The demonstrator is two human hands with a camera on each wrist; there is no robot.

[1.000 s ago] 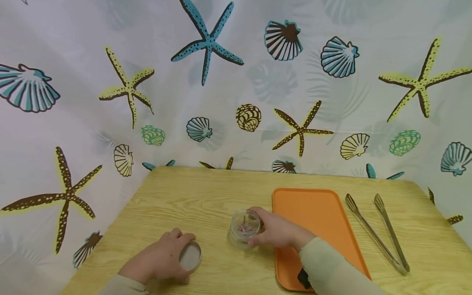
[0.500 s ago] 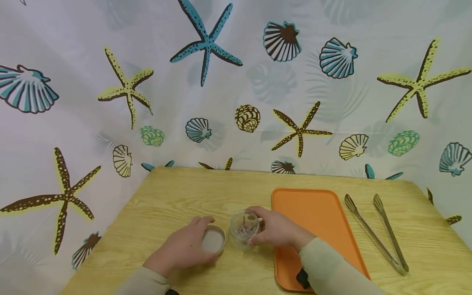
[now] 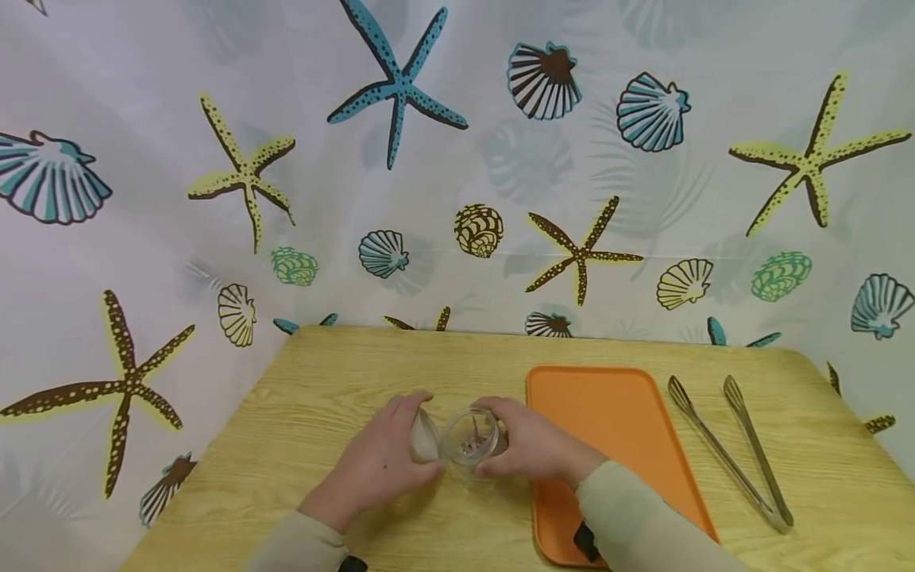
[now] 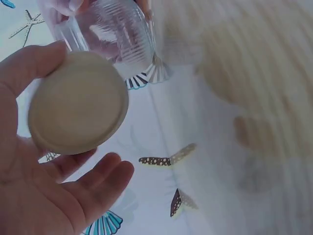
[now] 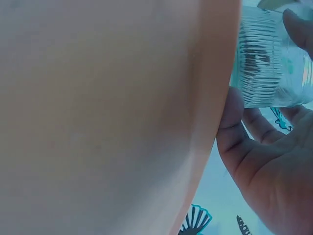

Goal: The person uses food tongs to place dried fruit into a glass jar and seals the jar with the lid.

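Note:
My right hand [image 3: 527, 443] grips a clear jar [image 3: 466, 454] from its right side. Fine ribs run round the jar's wall in the right wrist view, and a few small purplish-brown pieces lie inside. Its mouth is uncovered. A round, pale lid [image 4: 78, 103] is pinched between the thumb and fingers of my left hand [image 3: 382, 461]. It stands tilted on edge close beside the jar's left rim in the head view. The left wrist view has the lid's flat face towards the camera, with the jar behind it.
An orange tray [image 3: 593, 405] lies right of the jar, partly under my right forearm. Metal tongs [image 3: 750, 465] rest spread apart to the right of the tray. A curtain printed with starfish and shells [image 3: 386, 175] hangs behind the wooden table [image 3: 343, 373].
My left hand has moved right with the lid, up to the jar, and tipped it on edge. The right hand keeps its hold, and the jar leans slightly more to the left.

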